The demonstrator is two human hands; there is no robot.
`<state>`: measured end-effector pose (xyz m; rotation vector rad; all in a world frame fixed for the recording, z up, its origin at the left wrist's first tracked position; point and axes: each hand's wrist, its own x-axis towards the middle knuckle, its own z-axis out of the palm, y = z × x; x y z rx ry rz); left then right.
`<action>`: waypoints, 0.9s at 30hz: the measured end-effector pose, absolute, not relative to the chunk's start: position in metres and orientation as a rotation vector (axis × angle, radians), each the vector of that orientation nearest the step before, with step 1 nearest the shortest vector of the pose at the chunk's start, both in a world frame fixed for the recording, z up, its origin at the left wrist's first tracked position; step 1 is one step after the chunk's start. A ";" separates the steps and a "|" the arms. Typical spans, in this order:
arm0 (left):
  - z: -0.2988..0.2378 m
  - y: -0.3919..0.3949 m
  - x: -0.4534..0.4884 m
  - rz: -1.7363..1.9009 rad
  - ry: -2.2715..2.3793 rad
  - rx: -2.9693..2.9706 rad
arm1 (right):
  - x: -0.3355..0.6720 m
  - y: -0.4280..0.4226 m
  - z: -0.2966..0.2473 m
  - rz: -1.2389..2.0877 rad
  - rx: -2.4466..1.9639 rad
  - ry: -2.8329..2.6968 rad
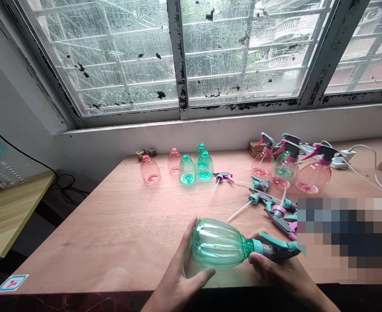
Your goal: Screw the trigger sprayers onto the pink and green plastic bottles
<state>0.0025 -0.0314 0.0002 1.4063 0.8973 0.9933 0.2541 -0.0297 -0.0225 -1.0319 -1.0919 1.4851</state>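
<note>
Holding a green spray bottle (220,243), right hand (277,271) gripping neck, left hand (179,274) cupped wide around base; sticker (13,283) illegible.

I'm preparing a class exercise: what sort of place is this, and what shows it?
Probably a small makeshift workroom: a pinkish wooden table stands below a peeling grey-framed window, and loose grey-and-teal plastic spray heads lie on it.
</note>
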 end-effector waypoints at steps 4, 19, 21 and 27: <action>-0.002 -0.032 0.001 1.000 0.859 1.327 | 0.254 -0.030 -0.023 1.488 -1.058 -1.095; 0.002 -0.031 0.002 1.015 0.956 1.386 | 0.255 -0.028 -0.022 1.492 -1.067 -1.059; 0.004 -0.030 0.002 1.011 0.994 1.432 | 0.255 -0.028 -0.021 1.488 -1.050 -1.059; 0.003 -0.031 0.004 1.024 0.984 1.428 | 0.254 -0.027 -0.018 1.453 -1.044 -1.057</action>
